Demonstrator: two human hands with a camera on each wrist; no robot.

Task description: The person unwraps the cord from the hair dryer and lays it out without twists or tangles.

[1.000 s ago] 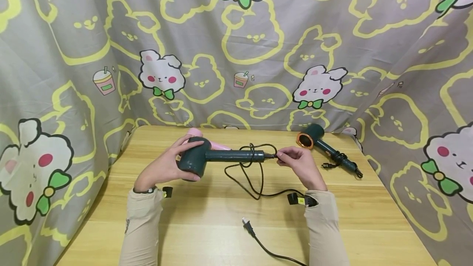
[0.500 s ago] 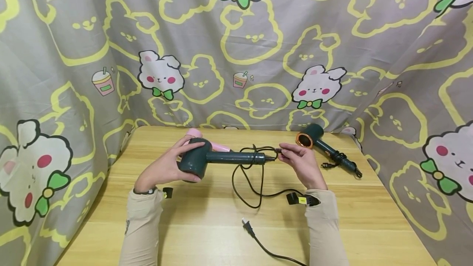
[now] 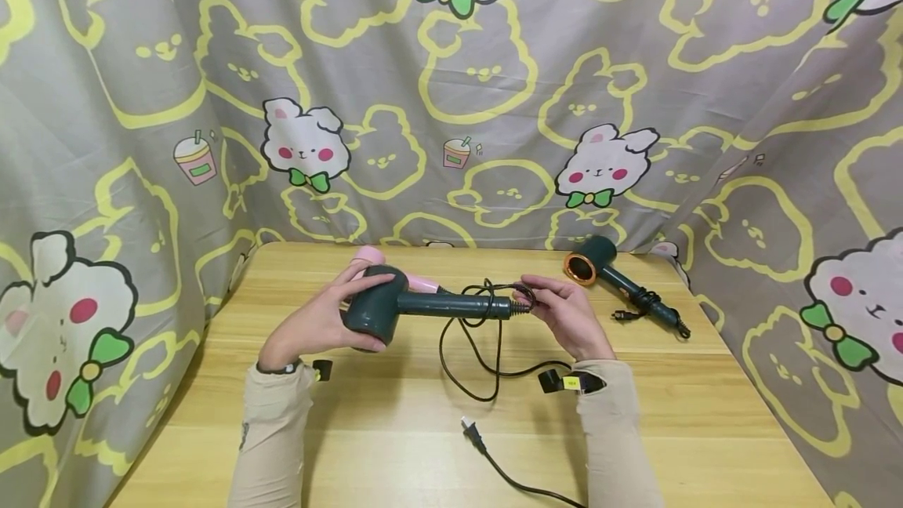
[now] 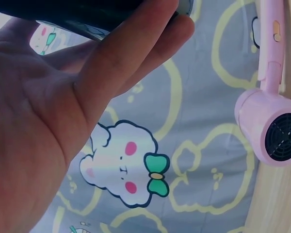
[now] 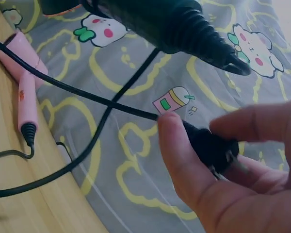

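Observation:
My left hand (image 3: 310,329) grips the round head of a dark green hair dryer (image 3: 377,310), thumb below and fingers over the top. The dryer hangs level above the table, its handle pointing right. Its black cord (image 5: 82,92) loops round the lower handle. My right hand (image 3: 570,318) is just beyond the ribbed handle end and pinches the cord's two-prong plug (image 5: 214,151) between thumb and fingers. In the left wrist view the green dryer (image 4: 77,14) shows only at the top edge. A pink hair dryer (image 3: 423,283) lies behind, partly hidden by the green one.
A second dark green hair dryer (image 3: 600,257) with a copper-coloured ring lies at the back right, its cord wound round its handle. Another black plug (image 3: 474,435) lies on the wooden table (image 3: 381,445) in front. A patterned curtain (image 3: 395,45) surrounds the table's back and sides.
My right hand has shifted slightly left with the plug, over the handle end. A cord loop now sits closer round the handle. The left hand keeps its grip, nearly still.

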